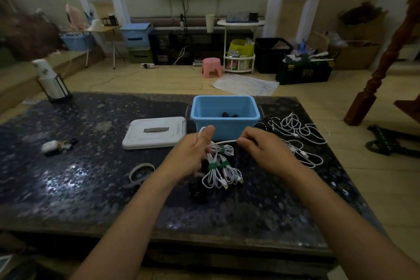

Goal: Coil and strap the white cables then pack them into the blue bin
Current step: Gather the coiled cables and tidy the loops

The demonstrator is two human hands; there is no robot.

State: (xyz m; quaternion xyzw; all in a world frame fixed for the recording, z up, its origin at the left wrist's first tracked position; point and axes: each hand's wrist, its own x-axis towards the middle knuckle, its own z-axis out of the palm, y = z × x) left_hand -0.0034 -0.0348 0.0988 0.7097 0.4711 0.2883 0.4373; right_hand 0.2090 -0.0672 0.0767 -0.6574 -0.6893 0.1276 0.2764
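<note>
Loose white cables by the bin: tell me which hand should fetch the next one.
Right. The loose cables lie just beyond the right hand, right of the blue bin. The left hand would probably have to cross over the strapped bundles.

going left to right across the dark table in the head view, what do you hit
paper cup stack → small white object → grey strap loop → white lid → left hand → strapped white cable bundles → right hand → loose white cables

Both forearms reach forward, the left hand (193, 152) and right hand (261, 150) raised close together, fingers curled in pinches.
</note>
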